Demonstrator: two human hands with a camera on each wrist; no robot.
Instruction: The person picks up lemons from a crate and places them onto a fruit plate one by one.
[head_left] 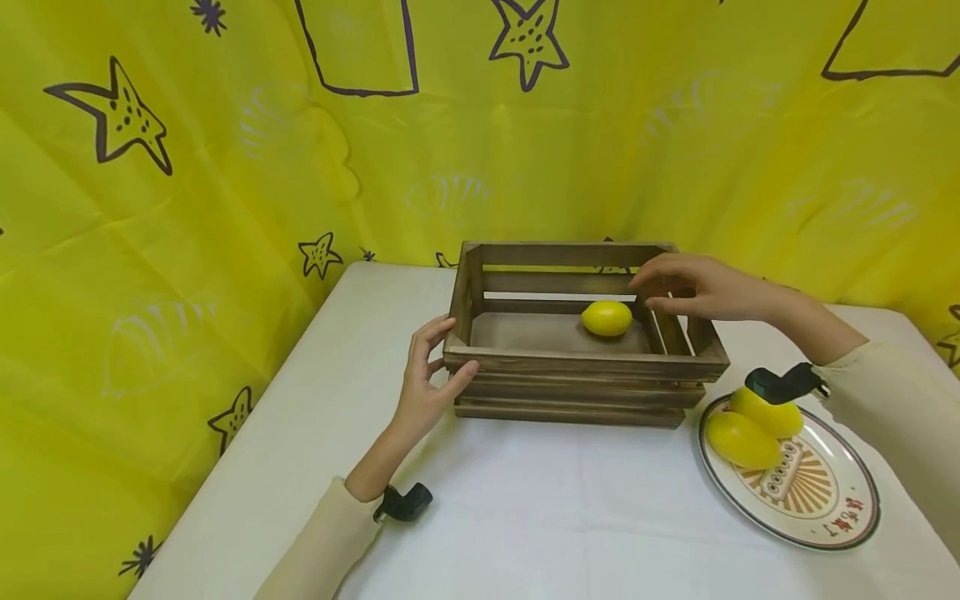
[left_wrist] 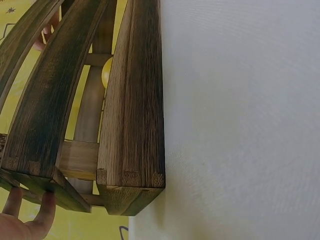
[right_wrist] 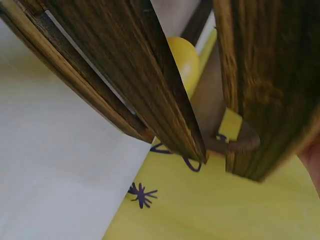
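Note:
A dark brown slatted wooden crate (head_left: 577,365) stands on the white-covered table. Inside it, toward the right end, lies one yellow lemon (head_left: 607,318); the left wrist view shows part of this lemon (left_wrist: 106,72) between slats. My left hand (head_left: 427,375) holds the crate's left end near the front corner, fingers at the side and thumb by the front. Above the right end hovers my right hand (head_left: 708,287), its fingers loosely bent and spread from the thumb, with nothing seen between them. The right wrist view catches only a sliver of that hand (right_wrist: 312,157).
A white plate (head_left: 840,521) with a dark rim and printed pattern sits right of the crate, under the right forearm. Two more lemons (head_left: 744,440) lie on it, the farther one partly behind the wrist camera. A yellow patterned cloth (head_left: 225,167) hangs behind and left.

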